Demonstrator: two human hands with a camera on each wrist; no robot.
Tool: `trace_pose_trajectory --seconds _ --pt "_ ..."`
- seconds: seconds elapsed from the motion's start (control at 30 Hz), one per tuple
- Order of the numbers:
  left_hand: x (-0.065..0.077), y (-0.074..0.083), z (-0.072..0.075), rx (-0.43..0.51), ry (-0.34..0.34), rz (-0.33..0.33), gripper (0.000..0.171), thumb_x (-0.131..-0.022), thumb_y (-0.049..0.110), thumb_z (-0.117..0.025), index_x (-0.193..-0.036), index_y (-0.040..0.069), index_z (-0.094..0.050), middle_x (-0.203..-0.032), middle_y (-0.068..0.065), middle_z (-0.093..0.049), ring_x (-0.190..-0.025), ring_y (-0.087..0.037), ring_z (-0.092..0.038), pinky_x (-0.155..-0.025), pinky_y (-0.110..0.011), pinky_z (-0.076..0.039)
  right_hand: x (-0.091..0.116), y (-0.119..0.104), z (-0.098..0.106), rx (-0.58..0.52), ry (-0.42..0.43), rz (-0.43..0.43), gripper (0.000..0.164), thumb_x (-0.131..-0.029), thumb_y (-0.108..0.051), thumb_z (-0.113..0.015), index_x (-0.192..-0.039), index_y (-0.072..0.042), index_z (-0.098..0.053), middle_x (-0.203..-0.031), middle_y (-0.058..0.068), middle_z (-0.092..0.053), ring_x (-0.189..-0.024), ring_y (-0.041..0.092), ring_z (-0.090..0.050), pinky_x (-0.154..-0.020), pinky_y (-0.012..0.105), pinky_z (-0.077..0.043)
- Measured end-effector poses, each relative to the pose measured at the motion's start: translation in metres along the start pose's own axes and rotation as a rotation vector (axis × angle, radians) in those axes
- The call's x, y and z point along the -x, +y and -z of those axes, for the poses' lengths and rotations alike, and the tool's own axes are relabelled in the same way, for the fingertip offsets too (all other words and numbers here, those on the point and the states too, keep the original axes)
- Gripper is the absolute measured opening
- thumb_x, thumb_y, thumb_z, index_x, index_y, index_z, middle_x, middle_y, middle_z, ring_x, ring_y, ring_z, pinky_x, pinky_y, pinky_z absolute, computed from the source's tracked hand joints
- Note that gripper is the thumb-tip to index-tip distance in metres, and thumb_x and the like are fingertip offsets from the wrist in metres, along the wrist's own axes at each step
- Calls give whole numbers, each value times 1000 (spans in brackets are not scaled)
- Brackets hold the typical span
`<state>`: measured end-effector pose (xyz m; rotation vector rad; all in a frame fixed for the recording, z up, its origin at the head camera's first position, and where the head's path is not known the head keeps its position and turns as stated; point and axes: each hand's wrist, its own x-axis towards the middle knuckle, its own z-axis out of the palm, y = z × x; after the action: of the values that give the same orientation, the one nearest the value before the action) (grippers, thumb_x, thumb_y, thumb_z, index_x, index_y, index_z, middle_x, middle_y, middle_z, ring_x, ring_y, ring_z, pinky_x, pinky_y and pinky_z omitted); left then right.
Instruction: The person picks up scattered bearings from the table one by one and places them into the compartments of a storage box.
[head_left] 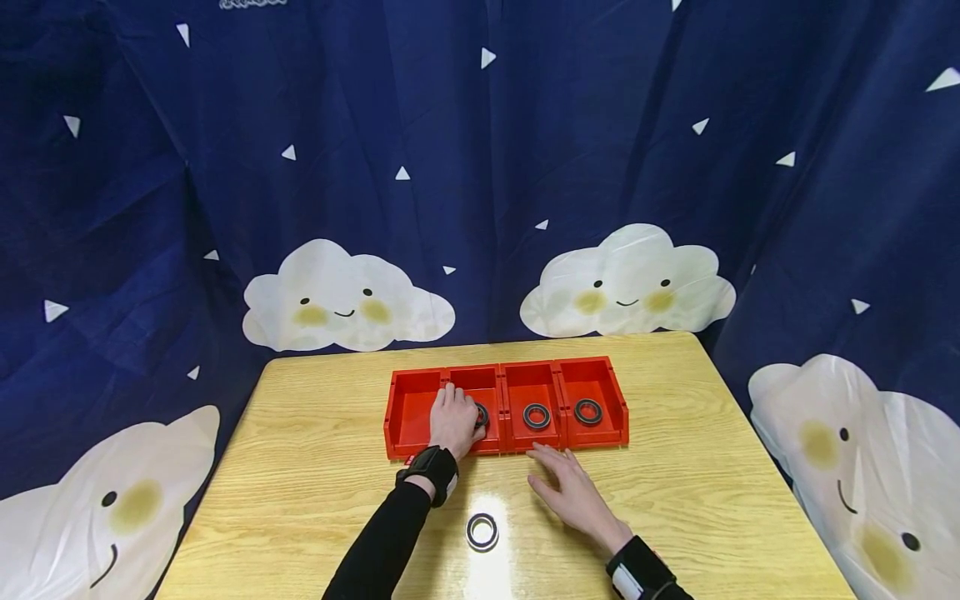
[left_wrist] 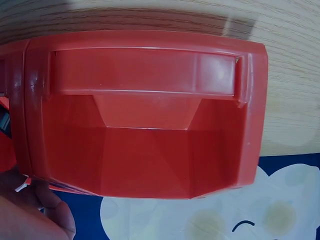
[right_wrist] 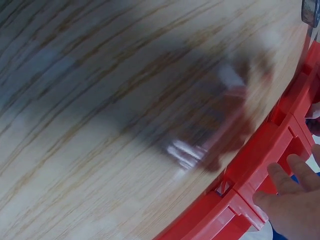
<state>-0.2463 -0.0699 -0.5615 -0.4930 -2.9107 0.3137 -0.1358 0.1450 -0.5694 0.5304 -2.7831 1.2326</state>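
My left hand (head_left: 453,421) reaches into the second compartment from the left of a red four-part bin row (head_left: 528,446). Its thumb and curled fingers grip a dark-rimmed ring bearing (head_left: 482,414), which the hand partly covers. In the left wrist view, the hand's fingers (left_wrist: 57,212) show at the lower left, beside the leftmost compartment (left_wrist: 147,150). My right hand (head_left: 573,492), fingers spread and holding nothing, hovers at the front of the third compartment. One more bearing (head_left: 482,532) lies on the table between my forearms.
A bearing (head_left: 536,416) lies in the third compartment and another bearing (head_left: 588,411) in the fourth. The bins stand near the back of the wooden table (head_left: 315,467). Behind it hangs a dark blue curtain (head_left: 480,200) with cloud prints.
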Motion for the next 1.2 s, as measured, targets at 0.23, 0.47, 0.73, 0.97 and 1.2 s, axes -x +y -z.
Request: trace_pose_trajectory --seconds 0.23,0.47,0.73,0.97,1.2 --pt "-7 4 0 -13 -50 27 46 -75 54 -68 -83 9 -65 -83 -8 -52 -98 -29 -39 -93 -39 -29 0 1 -1 -13 -2 13 40 -88 -19 -64 -126 -6 -57 -132 11 -51 -126 27 -41 -107 54 -16" --pt "-9 7 -2 -22 -94 39 45 -75 54 -68 -84 9 -66 -81 -7 -51 -96 -29 -38 -95 -40 -27 0 3 -3 -16 1 28 38 -89 -18 -63 -124 -4 -58 -130 13 -52 -125 32 -41 -107 55 -17" --pt "-10 10 -4 -29 -150 43 45 -78 52 -66 -90 10 -67 -91 -8 -55 -105 -31 -36 -105 -44 -17 0 2 -3 -36 -17 13 39 -89 -18 -63 -125 -5 -57 -131 13 -51 -126 29 -41 -107 54 -16" --pt "-11 10 0 -52 -204 40 44 -80 51 -64 -94 10 -67 -95 -7 -55 -108 -31 -35 -106 -44 -15 0 3 -2 -42 -22 13 37 -89 -17 -62 -124 -4 -58 -131 14 -51 -125 31 -41 -107 56 -16" --pt "-11 11 3 -52 -225 52 39 -79 46 -65 -94 11 -68 -96 -7 -55 -109 -31 -35 -106 -45 -15 0 2 -2 -43 -24 3 37 -89 -17 -62 -123 -5 -58 -130 13 -52 -125 31 -41 -107 55 -16"
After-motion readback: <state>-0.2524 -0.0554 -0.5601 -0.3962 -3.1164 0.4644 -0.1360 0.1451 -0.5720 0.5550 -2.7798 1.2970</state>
